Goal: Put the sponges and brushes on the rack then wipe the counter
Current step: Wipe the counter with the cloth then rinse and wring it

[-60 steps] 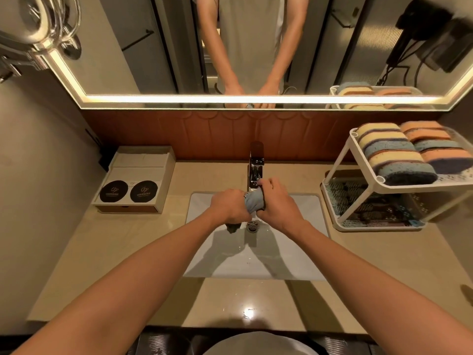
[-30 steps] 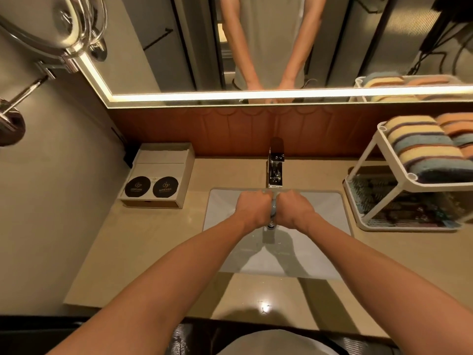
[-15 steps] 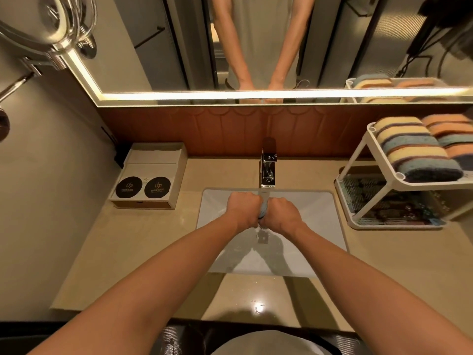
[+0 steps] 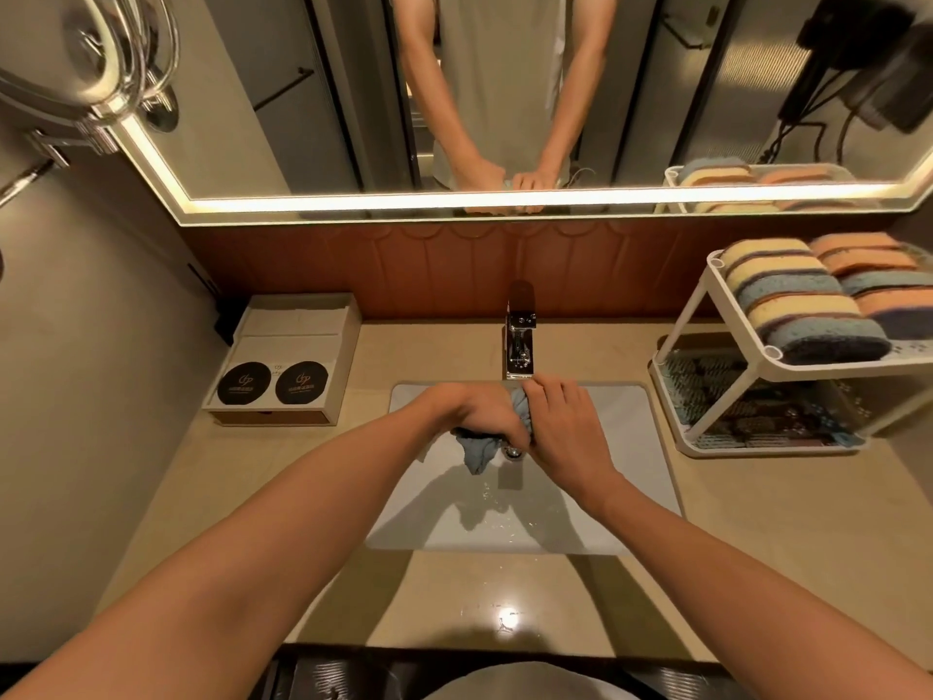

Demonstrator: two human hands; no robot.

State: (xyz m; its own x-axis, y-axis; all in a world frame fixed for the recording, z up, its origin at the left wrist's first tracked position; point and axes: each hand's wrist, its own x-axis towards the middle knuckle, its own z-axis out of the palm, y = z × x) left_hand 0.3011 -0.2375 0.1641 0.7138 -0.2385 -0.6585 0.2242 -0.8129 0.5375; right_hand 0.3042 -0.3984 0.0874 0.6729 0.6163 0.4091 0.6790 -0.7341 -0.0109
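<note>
left hand [image 4: 474, 411]: i see its fingers curled tight round one end of the cloth [image 4: 477, 449], knuckles up, over the sink [image 4: 626, 437].
right hand [image 4: 560, 421]: wrapped round the other end and touching the left hand; both grip the cloth and nothing else.
cloth: bunched between the hands, with a loose blue-grey tail hanging just below the left hand, above the drain. the tap [image 4: 520, 346] stands just beyond the hands.
step: i judge this is wringing the cloth out before the wipe.
sponges [image 4: 792, 300]: stacked on the top shelf of the rack [image 4: 707, 305], well off to the right of the hands. the lower shelf holds patterned things i cannot make out, so i can't confirm the brushes.
handling: i expect the cloth to be soft, limp and light but wet, perhaps a little slippery. it keeps no shape of its own and may drip. for wiping i'd hold it as a folded pad under a flat palm, not by the tail.
counter [image 4: 787, 522]: runs on both sides of the hands and nearer than them; what look like a few drops show on the near strip.
box [image 4: 288, 366]: to the left of the hands; i'd wipe round it.
</note>
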